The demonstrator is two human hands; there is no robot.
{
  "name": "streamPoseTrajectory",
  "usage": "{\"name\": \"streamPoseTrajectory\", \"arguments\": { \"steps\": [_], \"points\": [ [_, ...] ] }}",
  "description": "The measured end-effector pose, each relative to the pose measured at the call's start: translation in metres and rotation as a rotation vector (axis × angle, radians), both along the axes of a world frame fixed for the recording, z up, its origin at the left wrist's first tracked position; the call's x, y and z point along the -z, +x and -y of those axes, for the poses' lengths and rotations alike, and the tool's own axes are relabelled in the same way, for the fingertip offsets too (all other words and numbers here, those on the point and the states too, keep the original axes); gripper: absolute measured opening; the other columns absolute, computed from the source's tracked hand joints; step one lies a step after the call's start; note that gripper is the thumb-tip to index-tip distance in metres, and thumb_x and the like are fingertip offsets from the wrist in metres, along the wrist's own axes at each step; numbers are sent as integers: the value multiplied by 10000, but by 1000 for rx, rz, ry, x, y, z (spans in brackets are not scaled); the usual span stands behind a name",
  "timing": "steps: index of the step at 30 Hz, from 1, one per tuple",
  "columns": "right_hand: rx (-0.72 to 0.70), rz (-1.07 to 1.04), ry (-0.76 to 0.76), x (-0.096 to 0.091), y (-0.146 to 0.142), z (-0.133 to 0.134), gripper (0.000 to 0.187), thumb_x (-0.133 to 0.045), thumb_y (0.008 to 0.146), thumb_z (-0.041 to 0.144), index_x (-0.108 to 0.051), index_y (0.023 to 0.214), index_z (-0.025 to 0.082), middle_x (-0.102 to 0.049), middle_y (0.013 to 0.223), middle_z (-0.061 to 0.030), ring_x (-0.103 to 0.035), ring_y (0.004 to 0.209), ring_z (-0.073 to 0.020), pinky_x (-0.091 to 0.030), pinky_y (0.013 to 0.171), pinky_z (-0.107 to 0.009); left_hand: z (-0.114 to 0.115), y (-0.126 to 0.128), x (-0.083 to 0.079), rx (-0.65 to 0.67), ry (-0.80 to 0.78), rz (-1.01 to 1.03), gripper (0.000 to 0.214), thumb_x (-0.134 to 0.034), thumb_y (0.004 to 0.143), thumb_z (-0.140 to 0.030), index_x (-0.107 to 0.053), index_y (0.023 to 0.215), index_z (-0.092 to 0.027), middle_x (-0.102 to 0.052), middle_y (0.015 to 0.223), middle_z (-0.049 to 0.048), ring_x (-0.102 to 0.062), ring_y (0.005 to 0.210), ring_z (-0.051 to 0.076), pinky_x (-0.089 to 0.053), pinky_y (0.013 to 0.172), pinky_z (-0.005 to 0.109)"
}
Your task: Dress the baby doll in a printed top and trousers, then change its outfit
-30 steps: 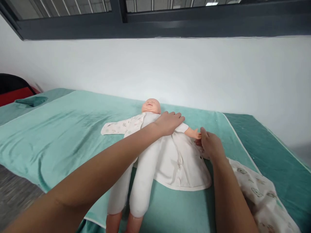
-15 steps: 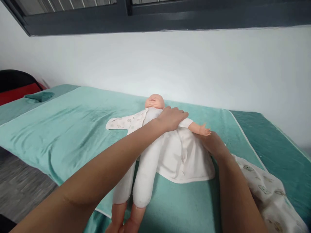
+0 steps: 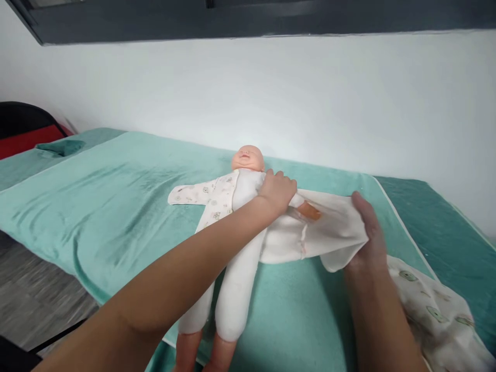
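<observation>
A baby doll lies on its back, head toward the wall, with white cloth over its body and legs. A patterned baby shirt covers its arm at the left of the picture; the other half is spread out at the right, its plain inner side up. My left hand is closed around the doll's upper arm near the shoulder. The doll's forearm lies against the spread cloth, its hand partly covered. My right hand grips the outer edge of the shirt and holds it raised and stretched.
A light green cloth covers the bed, with a darker green cover beneath at the right. A patterned white cloth lies crumpled beside my right forearm. The wall stands behind the doll. A black and red chair is at the far left.
My right hand has moved from under the doll's hand out to the right, pulling the shirt's loose half up and outward. The doll's forearm now lies over the cloth. My left hand stays at the arm.
</observation>
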State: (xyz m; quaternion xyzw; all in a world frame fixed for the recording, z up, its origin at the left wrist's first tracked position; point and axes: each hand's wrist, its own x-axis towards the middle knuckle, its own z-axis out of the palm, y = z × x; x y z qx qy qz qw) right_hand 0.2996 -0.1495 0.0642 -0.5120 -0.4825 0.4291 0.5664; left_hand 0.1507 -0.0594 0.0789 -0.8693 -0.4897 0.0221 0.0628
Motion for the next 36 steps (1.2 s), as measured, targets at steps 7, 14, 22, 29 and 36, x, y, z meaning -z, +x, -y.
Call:
{"name": "streamPoseTrajectory", "arguments": {
  "steps": [7,14,22,29,36],
  "points": [
    [-343,-204,-31,13,-47,12,424,-763,760,479,-636,1111,278,-602,776,20,-548,612,-150,-467,560,-285,-5,-10,-2,142,-159,375,244,-560,862,-249,-588,1099,-203,-598,1226,102,-563,1098,254,-442,847,367],
    [-451,346,289,22,-68,25,512,-739,843,341,-536,1312,320,-625,997,-17,-594,870,-184,-510,807,-358,-19,-66,-19,6,-95,844,161,-460,718,-60,-539,757,-195,-644,798,29,-554,736,172,-414,685,317],
    [-316,861,550,38,-65,46,602,-746,846,431,-505,1386,316,-587,1299,-110,-565,1203,-337,-485,1014,-544,-9,-106,8,-207,82,1063,118,-512,797,-115,-564,860,-201,-652,1024,62,-603,974,207,-484,856,351],
    [10,803,289,77,-53,69,485,-642,900,397,-518,1343,244,-610,1265,-128,-599,1163,-301,-514,959,-485,75,-152,49,-303,9,1302,297,-487,946,-327,-594,1201,-217,-636,1281,75,-579,1206,198,-442,1052,347],
    [113,628,-55,58,-78,78,200,-594,833,371,-595,960,216,-691,835,-33,-607,714,-203,-463,635,-305,149,-193,85,-331,-327,1443,444,-516,920,-343,-541,1342,-210,-645,1314,91,-646,1083,197,-510,965,347]
  ]
}}
